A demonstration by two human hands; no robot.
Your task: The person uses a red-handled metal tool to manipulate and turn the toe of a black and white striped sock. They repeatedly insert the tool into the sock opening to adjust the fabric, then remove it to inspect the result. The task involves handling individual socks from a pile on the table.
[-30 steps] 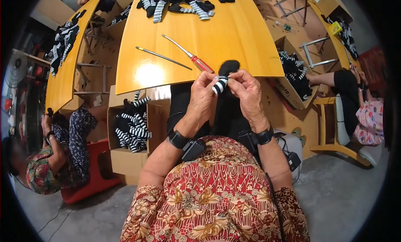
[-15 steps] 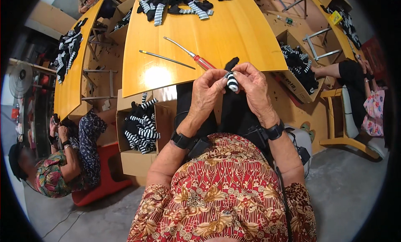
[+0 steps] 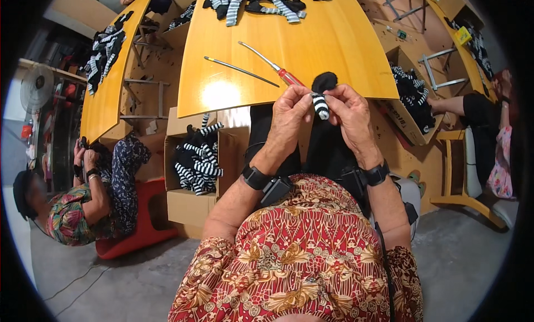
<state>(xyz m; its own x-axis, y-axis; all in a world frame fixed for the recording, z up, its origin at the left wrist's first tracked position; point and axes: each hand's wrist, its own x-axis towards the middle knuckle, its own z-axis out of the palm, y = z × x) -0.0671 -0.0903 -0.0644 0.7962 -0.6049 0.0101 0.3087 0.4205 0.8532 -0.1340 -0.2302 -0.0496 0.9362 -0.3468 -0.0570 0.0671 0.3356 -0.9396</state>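
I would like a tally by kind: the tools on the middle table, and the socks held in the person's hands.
Red-handled screwdriver: 1
Yellow-ended dark rod: 1
Striped sock, held between left hand and right hand: 1
Total: 3

held sock [image 3: 321,105]: 1 | screwdriver [image 3: 289,77]: 1 | rod [image 3: 241,72]: 1 | tables [image 3: 328,41]: 3 | fan [image 3: 37,92]: 1

Looked down from head height, through the left of two side-by-side fisheye cameras, upright and unmirrored. Faced forward over the patterned shirt [image 3: 295,255], close and large along the lower edge, past the left hand [image 3: 289,115] and right hand [image 3: 352,115] near the middle, to the yellow table [image 3: 328,41] beyond. Spread wide, from a red chair [image 3: 151,211] at left to a wooden-framed chair [image 3: 473,163] at right.
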